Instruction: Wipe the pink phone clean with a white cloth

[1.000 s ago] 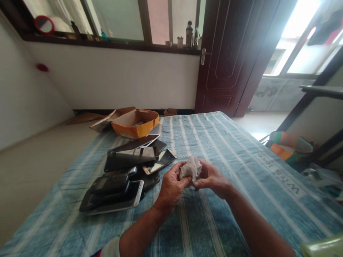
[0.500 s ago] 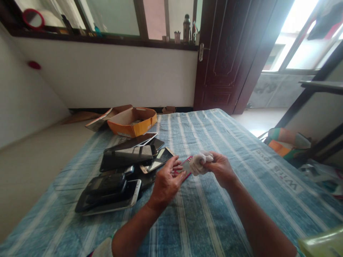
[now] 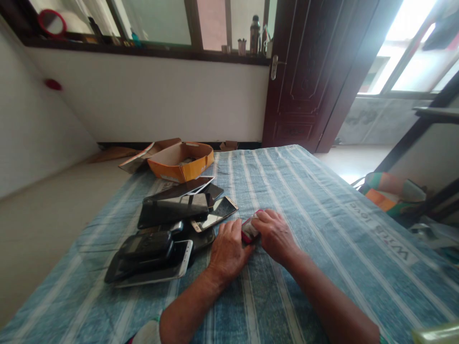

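Observation:
A thin pink-rimmed piece shaped like a phone case [image 3: 247,235] lies on the striped bed cover between my hands, mostly covered by them. My left hand [image 3: 228,246] holds it at its left and near edge, thumb along the near side. Over its top, my right hand [image 3: 275,234] presses a bunched white cloth [image 3: 252,228], most of which is hidden under the fingers. Just left of my left hand, a gold-edged phone [image 3: 218,214] with a glossy screen rests at the side of a heap of dark phones [image 3: 172,210].
Nearer me on the left, a white-edged phone [image 3: 184,258] lies partly under a black device [image 3: 145,246]. An open orange box [image 3: 195,168] stands at the cover's far left, with small things inside. Beyond are a dark red door [image 3: 304,86] and a window sill [image 3: 154,53].
My right hand has brought the cloth down and left onto the pink-rimmed piece. My left hand has turned palm-down and lowered around its edge. The view has shifted slightly.

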Demonstrator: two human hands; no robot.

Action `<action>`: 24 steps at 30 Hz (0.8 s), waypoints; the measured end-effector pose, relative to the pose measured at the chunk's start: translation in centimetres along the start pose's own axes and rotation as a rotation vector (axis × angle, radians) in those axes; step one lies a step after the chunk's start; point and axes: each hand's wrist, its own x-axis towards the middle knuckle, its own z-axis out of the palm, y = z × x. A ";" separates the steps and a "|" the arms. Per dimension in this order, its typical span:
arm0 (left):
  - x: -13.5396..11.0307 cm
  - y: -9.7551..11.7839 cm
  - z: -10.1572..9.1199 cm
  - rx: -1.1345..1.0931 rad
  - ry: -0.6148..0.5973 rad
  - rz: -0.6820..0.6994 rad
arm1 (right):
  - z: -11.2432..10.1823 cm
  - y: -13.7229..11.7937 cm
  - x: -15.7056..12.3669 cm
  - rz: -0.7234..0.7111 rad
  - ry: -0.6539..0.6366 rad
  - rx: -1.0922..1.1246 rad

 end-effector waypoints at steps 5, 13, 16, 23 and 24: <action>0.4 -0.4 0.4 -0.007 0.010 -0.019 | 0.8 -0.7 -0.5 -0.050 -0.011 0.050; 0.4 -0.8 1.2 -0.041 0.076 0.012 | 1.3 -0.2 -0.3 -0.159 -0.005 0.016; 0.4 -0.7 1.0 -0.046 0.066 0.002 | 1.4 1.6 -0.2 -0.062 0.000 -0.046; 0.4 -0.7 0.9 -0.046 0.073 0.014 | 1.6 -0.2 -0.2 -0.092 0.035 -0.015; 0.4 -0.7 0.9 -0.048 0.072 0.025 | 1.6 -0.9 0.0 -0.138 0.028 -0.006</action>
